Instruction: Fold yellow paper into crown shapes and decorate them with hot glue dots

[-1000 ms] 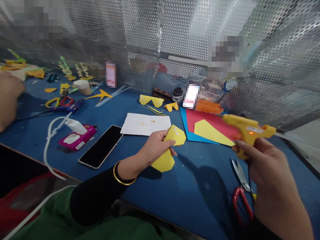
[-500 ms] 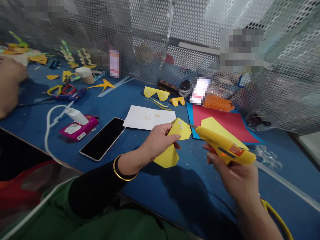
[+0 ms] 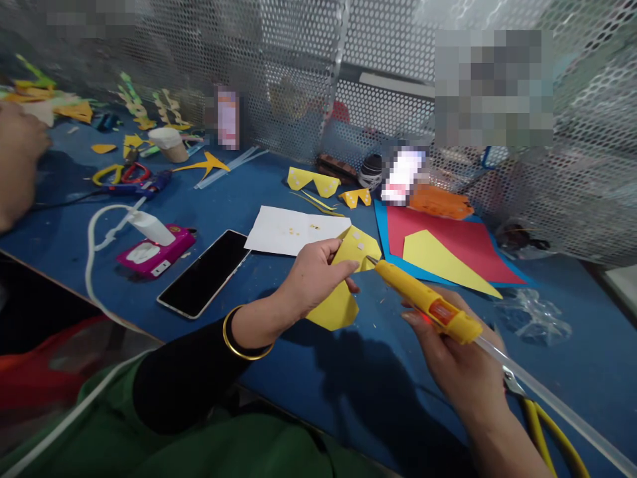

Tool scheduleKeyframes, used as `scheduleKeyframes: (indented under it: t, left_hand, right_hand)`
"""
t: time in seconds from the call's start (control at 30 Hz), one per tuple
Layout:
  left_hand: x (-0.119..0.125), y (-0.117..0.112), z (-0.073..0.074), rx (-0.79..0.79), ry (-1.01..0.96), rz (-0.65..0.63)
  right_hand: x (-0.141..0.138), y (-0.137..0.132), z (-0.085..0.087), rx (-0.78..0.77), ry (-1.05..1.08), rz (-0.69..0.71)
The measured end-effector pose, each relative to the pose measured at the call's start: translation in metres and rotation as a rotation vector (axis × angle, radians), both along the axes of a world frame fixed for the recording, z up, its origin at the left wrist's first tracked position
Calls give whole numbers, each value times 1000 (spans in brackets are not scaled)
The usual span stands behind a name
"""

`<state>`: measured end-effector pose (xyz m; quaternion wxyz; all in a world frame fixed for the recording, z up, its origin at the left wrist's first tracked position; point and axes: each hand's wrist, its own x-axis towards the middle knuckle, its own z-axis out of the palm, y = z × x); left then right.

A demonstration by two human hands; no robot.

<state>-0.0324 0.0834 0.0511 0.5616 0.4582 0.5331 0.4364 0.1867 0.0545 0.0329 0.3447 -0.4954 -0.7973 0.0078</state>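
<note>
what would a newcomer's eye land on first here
The yellow glue gun in the right hand stands out first, its nozzle right at the folded yellow paper pinched in the left hand, mid-table. Further back lies a red sheet, and a black phone rests to the left on the blue table.

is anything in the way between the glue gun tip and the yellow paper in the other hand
Nothing visible stands between them. The glue gun in the right hand points its tip right at the upper flap of the folded yellow paper, which the left hand pinches. The thumb lies just left of the tip, not across it.
</note>
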Motion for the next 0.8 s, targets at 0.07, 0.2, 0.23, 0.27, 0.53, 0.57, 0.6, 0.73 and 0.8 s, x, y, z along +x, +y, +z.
scheduleKeyframes:
  t: [0.07,0.2,0.23,0.27,0.53,0.57,0.6,0.73,0.8]
  left_hand:
    - [0,0,-1,9,1,0]
    - [-1,0,-3,25,1,-2]
    - [-1,0,-3,23,3,-4]
    - [-1,0,-3,22,6,-6]
    - [-1,-2,-1,11,30,-13]
    - [-1,-2,-1,9,33,-11]
    - [-1,-2,-1,8,32,-11]
    - [-1,-3,0,20,16,-19]
    - [0,-2,0,23,15,-23]
  right_hand:
    - [0,0,0,16,-21,-9]
    - [0,0,1,32,-56,-19]
    - [0,0,1,33,-61,-19]
    - [-1,0,1,38,-65,-18]
    - [-2,-1,2,60,-66,-11]
    - [-2,-1,1,67,-69,-14]
    - [-2,0,1,73,-73,-16]
    - [-2,-1,1,89,-97,-27]
    - [-2,-1,1,101,-109,-29]
